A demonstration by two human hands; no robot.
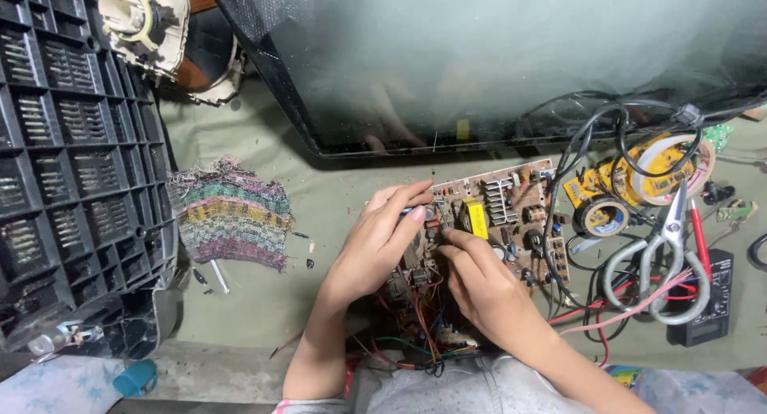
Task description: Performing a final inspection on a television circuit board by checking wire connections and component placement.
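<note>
Setting: olive-green cloth-covered table (319, 182), seen from above by a head-worn camera.
Circuit board: brown rectangular printed circuit board (511, 222) is laid at the middle of the table, long axis running from lower left to upper right, crowded with small parts and a yellow block-shaped component (474, 217).
Left hand: left hand (382, 237) is rested on the left end of the board, fingers curled and pinched together at a small part near the yellow block; what is gripped cannot be told, as it is hidden under the fingertips.
Right hand: right hand (478, 280) is laid on the board's near edge, index finger stretched up and to the left towards the same spot, other fingers folded; nothing is seen held.
Key relation: the worked spot lies just ahead of both hands, between their fingertips; the left hand is on it, the right hand just beside it.
Wires: tangle of red, orange and green wires (423, 338) is spread below the board, between the wrists.
Right of board: grey-handled scissors (663, 262), rolls of tape (669, 168) and a black multimeter (715, 298) are grouped.
Left of board: striped woven rag (232, 214) and a black slotted plastic casing (72, 158) are placed well apart.
Behind: dark glass screen panel (479, 63) is leaned.
</note>
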